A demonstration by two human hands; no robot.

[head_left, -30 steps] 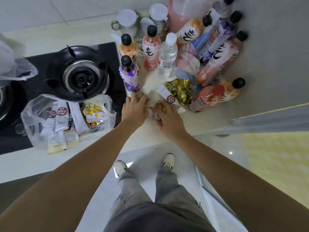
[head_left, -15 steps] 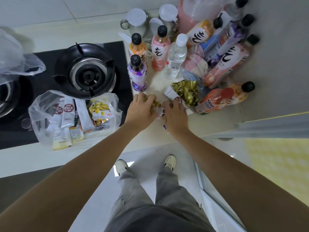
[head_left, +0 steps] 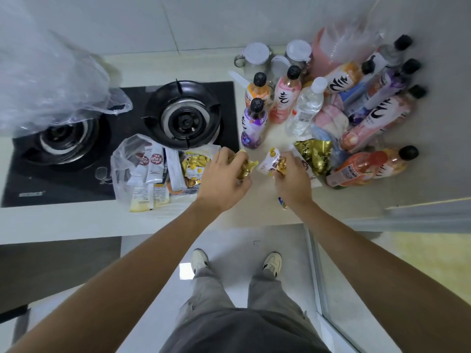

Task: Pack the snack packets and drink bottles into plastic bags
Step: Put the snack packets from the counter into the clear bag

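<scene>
My left hand (head_left: 224, 179) grips a small gold snack packet (head_left: 246, 167) just above the counter. My right hand (head_left: 293, 179) grips a white and gold snack packet (head_left: 271, 161) beside it. A clear plastic bag (head_left: 125, 159) to the left holds several white stick packets and a gold packet. A larger gold packet (head_left: 316, 154) lies on the counter to the right. Several drink bottles stand behind, among them a purple one (head_left: 253, 123), a pink one (head_left: 285, 98) and a clear water bottle (head_left: 304, 108). An orange bottle (head_left: 369, 166) lies on its side.
A black gas stove (head_left: 178, 118) with two burners sits left of the bottles. Another clear plastic bag (head_left: 51, 80) hangs over the left burner. White-lidded jars (head_left: 256, 56) stand at the back. The counter edge (head_left: 254, 220) runs below my hands; my legs and shoes show beneath.
Both hands have lifted off the counter, each with a snack packet in it, and moved apart. The view has shifted so the stove and bag appear further right.
</scene>
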